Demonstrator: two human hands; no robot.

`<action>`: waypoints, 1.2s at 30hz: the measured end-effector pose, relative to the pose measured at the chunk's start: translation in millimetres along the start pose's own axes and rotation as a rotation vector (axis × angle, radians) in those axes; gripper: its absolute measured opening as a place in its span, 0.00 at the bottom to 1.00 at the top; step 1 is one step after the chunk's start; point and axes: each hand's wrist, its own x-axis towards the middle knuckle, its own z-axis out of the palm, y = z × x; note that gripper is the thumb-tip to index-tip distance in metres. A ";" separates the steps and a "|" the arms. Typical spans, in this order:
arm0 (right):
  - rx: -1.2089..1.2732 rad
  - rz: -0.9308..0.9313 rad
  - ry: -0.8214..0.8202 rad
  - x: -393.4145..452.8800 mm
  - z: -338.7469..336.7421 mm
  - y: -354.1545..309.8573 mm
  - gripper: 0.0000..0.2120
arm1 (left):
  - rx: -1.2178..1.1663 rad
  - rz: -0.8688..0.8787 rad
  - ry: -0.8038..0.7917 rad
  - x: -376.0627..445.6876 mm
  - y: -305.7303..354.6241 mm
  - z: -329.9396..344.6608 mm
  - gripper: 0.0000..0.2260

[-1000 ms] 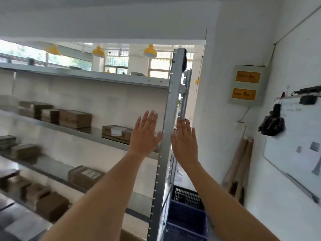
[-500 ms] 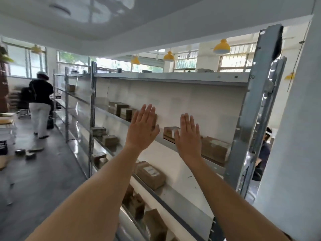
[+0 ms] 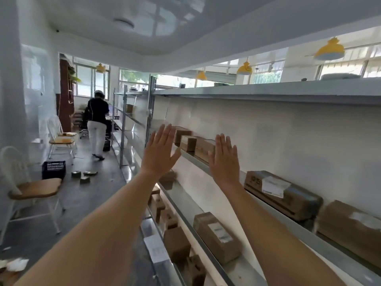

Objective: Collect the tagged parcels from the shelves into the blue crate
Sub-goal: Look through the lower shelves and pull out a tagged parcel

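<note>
Both my arms are stretched out in front of the metal shelving point(image 3: 268, 96). My left hand point(image 3: 159, 151) and my right hand point(image 3: 224, 159) are raised with straight fingers, backs toward me, holding nothing. Brown cardboard parcels lie on the shelves: one with a white label point(image 3: 282, 193) to the right of my right hand, another labelled one point(image 3: 218, 236) on the shelf below, and a few unlabelled-looking boxes point(image 3: 193, 142) between my hands farther back. A dark blue crate point(image 3: 54, 169) stands on the floor at the left.
A person in a black top point(image 3: 97, 124) stands down the aisle with their back to me. White chairs with wooden seats point(image 3: 35, 188) line the left wall. Small parcels point(image 3: 84, 176) lie on the floor near the crate.
My view has swung left, from the shelf's right end post and wall toward the long aisle. Both hands stay raised and open in front of me.
</note>
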 end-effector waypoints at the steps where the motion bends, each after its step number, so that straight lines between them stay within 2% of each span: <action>1: 0.001 -0.011 0.000 9.2 13.0 -0.7 0.28 | 0.014 -0.006 -0.007 4.5 -7.0 8.8 0.32; 13: 0.088 -0.128 -0.006 123.6 156.6 0.7 0.28 | 0.157 -0.083 -0.042 84.0 -68.7 119.3 0.33; 17: 0.133 -0.151 -0.059 164.4 207.4 0.6 0.28 | 0.195 -0.113 -0.049 108.7 -90.4 146.3 0.32; 24: 0.148 -0.219 -0.099 213.0 289.2 -31.5 0.29 | 0.259 -0.149 -0.070 133.4 -134.9 208.7 0.31; 31: 0.110 -0.199 -0.083 263.6 358.2 -77.6 0.29 | 0.280 -0.164 -0.117 159.5 -188.0 267.7 0.30; 36: 0.146 -0.163 -0.114 298.1 403.1 -109.1 0.29 | 0.266 -0.156 -0.156 179.9 -239.0 302.6 0.34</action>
